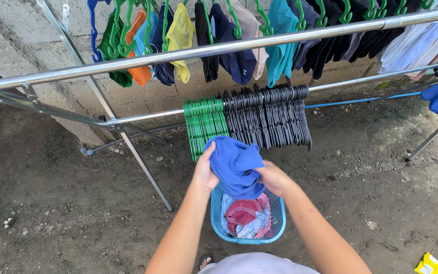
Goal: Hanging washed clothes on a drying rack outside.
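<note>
- A blue garment (235,170) is held up between both hands, directly above a blue laundry basket (218,223) that stands on the dirt ground (67,203).
- The left hand (205,172) is closed on the garment's left edge, thumb raised along the cloth.
- The right hand (275,178) is closed on the garment's right side; its fingertips are hidden in the folds, so the exact grip cannot be told.
- The basket is seen to hold more laundry: a red piece (247,210) lies on top of pale cloth.
- A metal drying rack (204,50) stands just beyond the hands, in front of a block wall (16,30).
- On the rack's lower rail, a bunch of empty green hangers (201,124) is hung beside a larger bunch of empty black hangers (272,116).
- On the upper rail, small garments (181,30) in green, orange, yellow, navy and teal are hung on green hangers.
- A yellow wrapper (432,265) lies on the ground at the lower right.
</note>
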